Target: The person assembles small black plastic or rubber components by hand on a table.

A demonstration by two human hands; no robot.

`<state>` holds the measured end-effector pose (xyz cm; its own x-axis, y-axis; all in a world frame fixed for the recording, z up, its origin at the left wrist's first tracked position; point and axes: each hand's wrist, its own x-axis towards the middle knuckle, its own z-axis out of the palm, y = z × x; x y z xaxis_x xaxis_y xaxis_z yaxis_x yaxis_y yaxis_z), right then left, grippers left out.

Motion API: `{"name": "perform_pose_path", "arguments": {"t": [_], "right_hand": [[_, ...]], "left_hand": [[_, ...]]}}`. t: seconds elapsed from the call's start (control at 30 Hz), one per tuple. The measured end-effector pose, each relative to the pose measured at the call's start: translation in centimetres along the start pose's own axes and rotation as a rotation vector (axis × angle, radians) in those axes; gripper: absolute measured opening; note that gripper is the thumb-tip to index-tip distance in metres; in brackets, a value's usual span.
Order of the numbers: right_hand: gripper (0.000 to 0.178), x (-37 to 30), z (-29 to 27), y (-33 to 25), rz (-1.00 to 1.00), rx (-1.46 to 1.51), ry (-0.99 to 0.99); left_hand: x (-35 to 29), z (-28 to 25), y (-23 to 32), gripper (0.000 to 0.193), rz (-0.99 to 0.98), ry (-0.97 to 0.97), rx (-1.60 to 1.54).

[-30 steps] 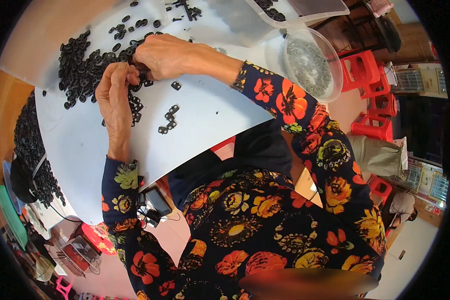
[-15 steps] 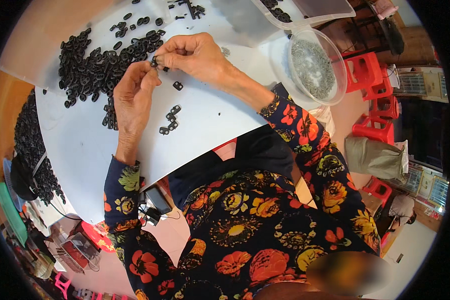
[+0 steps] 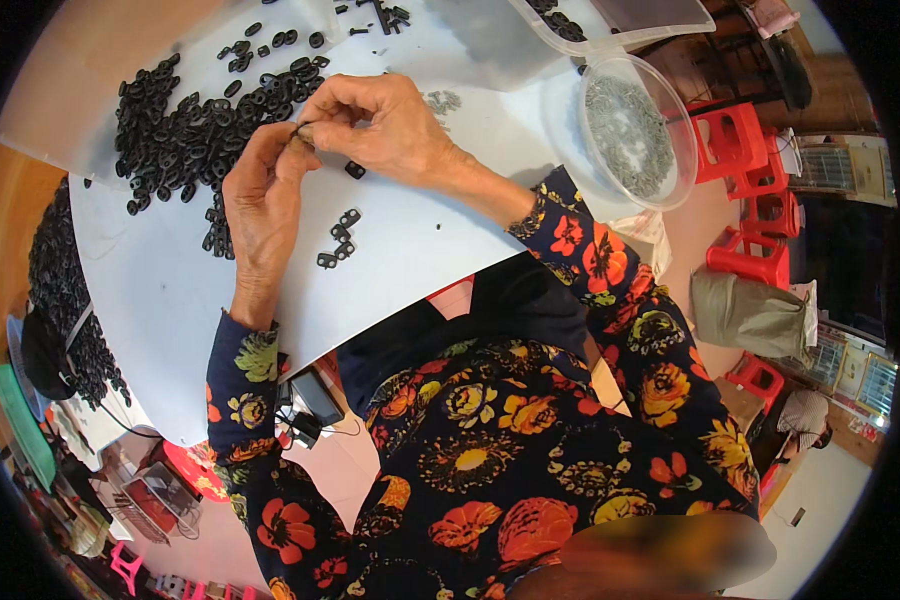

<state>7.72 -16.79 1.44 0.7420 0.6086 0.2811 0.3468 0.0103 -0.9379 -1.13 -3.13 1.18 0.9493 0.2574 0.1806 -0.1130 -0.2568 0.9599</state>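
Above the white table (image 3: 400, 270), my left hand (image 3: 262, 195) and my right hand (image 3: 380, 125) meet fingertip to fingertip. Both pinch a small black plastic cord lock (image 3: 303, 130), mostly covered by my fingers. Beside and beyond my left hand spreads a heap of black oval two-hole cord lock pieces (image 3: 185, 130). Below my right hand lies a single black cord lock (image 3: 354, 170). Nearer to me is a short row of several more (image 3: 342, 238). Small grey metal pieces (image 3: 440, 102) are scattered just past my right hand.
To the right stands a clear round tub (image 3: 682, 150) of small grey metal pieces, possibly springs. A clear plastic bin (image 3: 620, 42) is at the far edge. Black bits (image 3: 385, 18) lie at the back. Red stools (image 3: 725, 145) and a grey-green sack (image 3: 745, 312) stand on the right.
My right hand has shifted slightly left and nearer, its fingers curling closer over the cord lock. More scattered grey metal pieces show behind it. My left hand has barely moved.
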Motion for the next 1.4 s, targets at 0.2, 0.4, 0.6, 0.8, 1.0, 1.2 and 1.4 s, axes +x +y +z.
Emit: {"name": "perform_pose_path", "arguments": {"t": [0.2, 0.4, 0.6, 0.8, 1.0, 1.2, 1.4], "right_hand": [[0.012, 0.2, -0.3, -0.2, -0.025, -0.032, 0.086], [0.012, 1.6, -3.7, 0.5, -0.049, -0.367, 0.086], [0.011, 2.0, -3.4, 1.3, -0.179, -0.488, -0.163], [0.012, 2.6, -2.8, 0.4, -0.246, -0.698, -0.284], [0.011, 2.4, -5.1, -0.6, -0.185, -0.509, -0.03], [0.011, -0.2, -7.3, -1.5, -0.111, -0.573, -0.075], [0.011, -1.5, -8.0, -0.9, -0.149, -0.762, -0.198]], "left_hand": [[0.5, -0.8, -0.2, 0.015, -0.1, 0.106, -0.291], [1.8, -3.0, -1.8, 0.012, -0.02, 0.214, -0.657], [1.7, -2.8, -1.4, 0.012, -0.049, 0.205, -0.631], [1.7, -2.5, -1.8, 0.013, -0.082, 0.219, -0.616], [1.4, -2.1, -1.5, 0.013, -0.097, 0.174, -0.577], [0.6, -1.5, -1.3, 0.012, -0.115, 0.023, -0.509], [0.2, -0.8, -1.2, 0.011, -0.102, -0.047, -0.435]]}}
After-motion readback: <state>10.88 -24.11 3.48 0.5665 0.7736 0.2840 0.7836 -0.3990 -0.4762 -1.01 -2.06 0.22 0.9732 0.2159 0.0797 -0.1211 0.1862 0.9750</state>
